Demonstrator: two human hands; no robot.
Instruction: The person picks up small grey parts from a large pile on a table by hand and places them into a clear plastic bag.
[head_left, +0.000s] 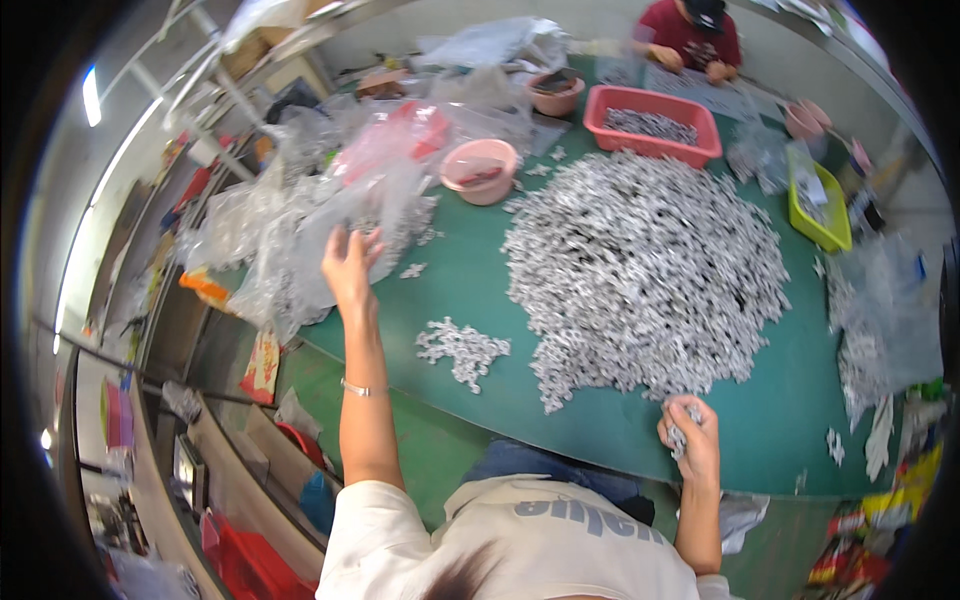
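A large heap of small silvery-white parts (645,270) spreads over the green table. My right hand (692,438) is closed around a few of these small parts at the heap's near edge. On the left, my left hand (350,262) is raised with its fingers apart and curled, right by a clear plastic bag (310,270); whether the fingertips touch it I cannot tell. A small separate cluster of the same parts (462,350) lies between my two arms. More of them show beside the bag.
Behind the heap stand a pink basin of parts (655,150) and a round pink bowl (479,172). A yellow-green basket (820,210) and filled bags (865,340) line the right. Across the table a person in a red shirt (690,45) works. Shelves (250,460) stand at left.
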